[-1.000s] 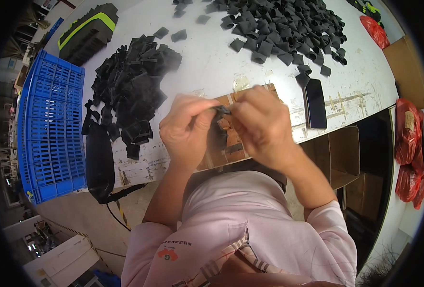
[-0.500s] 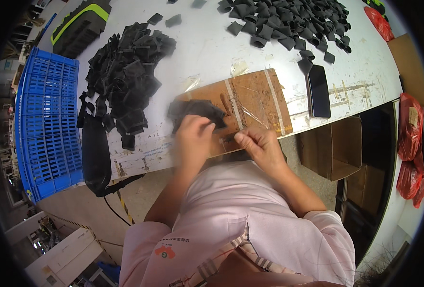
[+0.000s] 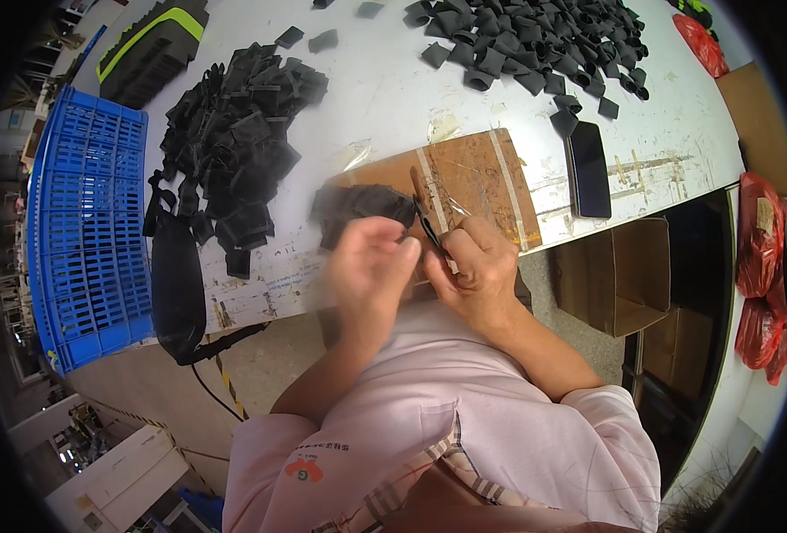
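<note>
A brown board (image 3: 482, 178) with pale tape strips lies at the table's near edge. On its left part sits a small heap of black fabric pieces (image 3: 367, 206). Just below this heap is my left hand (image 3: 371, 275), smeared by motion, its thumb apart from the fingers and nothing visible between them. My right hand (image 3: 478, 271) is closed at the board's front edge, pinching a thin dark piece (image 3: 427, 224) that points up and left toward the heap. Whether that piece is fabric or a small tool, I cannot make out.
A large pile of flat black pieces (image 3: 242, 151) lies left of the board, beside a blue plastic crate (image 3: 91, 222). Black fabric loops (image 3: 535, 44) are heaped at the far right. A phone (image 3: 591, 169) rests right of the board. Below the table edge stands a cardboard box (image 3: 615, 275).
The right hand has turned and moved slightly left, and the thin dark piece in it now points upward. My left hand has drawn back toward me from the small heap.
</note>
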The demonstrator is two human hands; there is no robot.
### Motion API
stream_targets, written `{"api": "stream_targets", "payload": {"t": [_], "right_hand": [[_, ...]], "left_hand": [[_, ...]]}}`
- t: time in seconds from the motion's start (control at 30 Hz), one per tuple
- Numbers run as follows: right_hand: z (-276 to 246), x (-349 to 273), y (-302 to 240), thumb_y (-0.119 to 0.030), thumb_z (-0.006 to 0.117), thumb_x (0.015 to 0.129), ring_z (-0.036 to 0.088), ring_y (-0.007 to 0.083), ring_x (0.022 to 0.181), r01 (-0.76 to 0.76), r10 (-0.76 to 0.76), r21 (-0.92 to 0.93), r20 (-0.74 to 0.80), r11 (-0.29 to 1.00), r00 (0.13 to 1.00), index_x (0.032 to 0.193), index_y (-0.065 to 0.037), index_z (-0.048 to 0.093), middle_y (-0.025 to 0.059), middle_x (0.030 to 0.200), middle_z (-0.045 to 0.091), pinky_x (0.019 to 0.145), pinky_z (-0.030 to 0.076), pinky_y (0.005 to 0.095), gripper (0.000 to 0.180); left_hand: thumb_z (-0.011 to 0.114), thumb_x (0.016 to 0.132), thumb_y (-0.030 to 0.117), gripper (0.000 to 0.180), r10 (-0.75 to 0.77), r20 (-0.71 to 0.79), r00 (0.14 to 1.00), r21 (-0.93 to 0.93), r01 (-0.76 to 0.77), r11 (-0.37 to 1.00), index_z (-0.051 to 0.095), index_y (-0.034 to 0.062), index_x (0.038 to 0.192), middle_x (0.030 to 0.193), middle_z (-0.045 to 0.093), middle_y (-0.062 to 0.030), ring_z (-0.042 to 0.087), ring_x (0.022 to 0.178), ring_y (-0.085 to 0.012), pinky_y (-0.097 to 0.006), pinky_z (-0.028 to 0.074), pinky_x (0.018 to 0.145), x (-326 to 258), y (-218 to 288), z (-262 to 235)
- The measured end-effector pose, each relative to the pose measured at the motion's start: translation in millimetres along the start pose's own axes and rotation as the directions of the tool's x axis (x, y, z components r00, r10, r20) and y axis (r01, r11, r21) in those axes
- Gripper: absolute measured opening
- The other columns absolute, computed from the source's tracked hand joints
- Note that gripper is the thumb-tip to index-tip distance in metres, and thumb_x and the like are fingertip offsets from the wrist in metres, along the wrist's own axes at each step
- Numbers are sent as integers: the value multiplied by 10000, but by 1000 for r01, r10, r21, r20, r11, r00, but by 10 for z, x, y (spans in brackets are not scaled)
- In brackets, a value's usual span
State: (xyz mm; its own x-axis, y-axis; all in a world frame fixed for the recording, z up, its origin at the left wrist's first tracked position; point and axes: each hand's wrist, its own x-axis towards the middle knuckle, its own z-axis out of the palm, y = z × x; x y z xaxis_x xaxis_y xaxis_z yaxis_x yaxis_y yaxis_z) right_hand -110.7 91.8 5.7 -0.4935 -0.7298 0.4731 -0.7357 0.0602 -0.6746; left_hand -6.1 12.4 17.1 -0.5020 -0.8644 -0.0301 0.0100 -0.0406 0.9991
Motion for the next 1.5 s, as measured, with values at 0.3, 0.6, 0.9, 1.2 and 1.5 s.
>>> {"api": "stream_targets", "payload": {"t": [0.3,0.6,0.9,1.2,1.5], "right_hand": [[-22,-8,-18,-71,664,582,493,220,578,183,-170,-231,78,956,982,630,-46,465,70,716,517,454,408,320,206],[-94,50,8,-74,668,701,564,230,667,-68,41,322,90,944,995,885,-2,592,114,758,549,531,450,291,212],[-95,135,-87,7,608,733,543,200,575,-167,156,295,59,941,986,805,18,581,115,713,543,490,423,276,78],[-4,135,-47,17,583,736,523,279,626,124,-118,-153,48,980,992,908,11,517,139,783,498,499,422,337,185],[-43,195,-109,23,602,702,515,258,555,-10,11,109,-4,994,1000,877,10,556,121,709,497,479,424,339,181]], "left_hand": [[604,769,18,54,-154,126,980,-11,157,988,592,-17,808,740,572,-16,484,625,-31,-160,376,548,113,-33,6],[558,781,-30,21,139,273,952,166,-189,968,539,-25,788,740,548,-16,491,635,-59,-177,401,579,63,5,-31],[581,764,-18,56,161,141,977,45,-169,985,571,-10,818,708,553,-59,527,577,-83,-210,427,510,102,-110,84],[573,711,-70,121,546,54,836,461,-506,729,529,8,792,650,557,-65,525,506,-107,-237,433,450,109,-130,154],[613,713,-67,149,616,91,783,449,-584,676,567,-7,842,673,610,-75,586,539,-95,-219,474,490,101,-121,145]]}}
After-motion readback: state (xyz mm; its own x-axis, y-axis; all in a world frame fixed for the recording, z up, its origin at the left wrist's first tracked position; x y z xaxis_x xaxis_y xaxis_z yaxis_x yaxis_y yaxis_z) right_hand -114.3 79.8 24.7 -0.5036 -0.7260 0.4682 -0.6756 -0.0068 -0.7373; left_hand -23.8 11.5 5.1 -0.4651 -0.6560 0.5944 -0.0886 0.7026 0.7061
